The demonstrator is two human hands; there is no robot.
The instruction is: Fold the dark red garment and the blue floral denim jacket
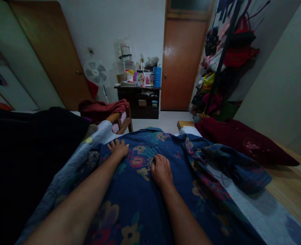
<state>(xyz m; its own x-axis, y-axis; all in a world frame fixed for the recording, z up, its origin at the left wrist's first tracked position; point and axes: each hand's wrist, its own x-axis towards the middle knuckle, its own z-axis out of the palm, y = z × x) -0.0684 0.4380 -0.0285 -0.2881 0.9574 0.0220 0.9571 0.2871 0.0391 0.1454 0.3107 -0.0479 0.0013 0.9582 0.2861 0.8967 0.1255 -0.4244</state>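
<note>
A dark blue shirt with a floral print (176,153) lies spread over a light bedsheet (262,207), its right sleeve stretched out to the right. My left hand (118,148) rests on the upper left part of the shirt, its fingers spread flat on the cloth. Near the middle of the shirt, my right hand (162,170) touches the fabric with its fingers curled downward and close together. Whether cloth is pinched under those fingertips is hidden.
Black cloth (33,143) covers the left side. A dark red garment (242,143) lies at the right. Beyond the bed are a wooden chair (124,122) with reddish cloth, a fan (96,72), a dark cabinet (137,102) and hanging bags (239,51).
</note>
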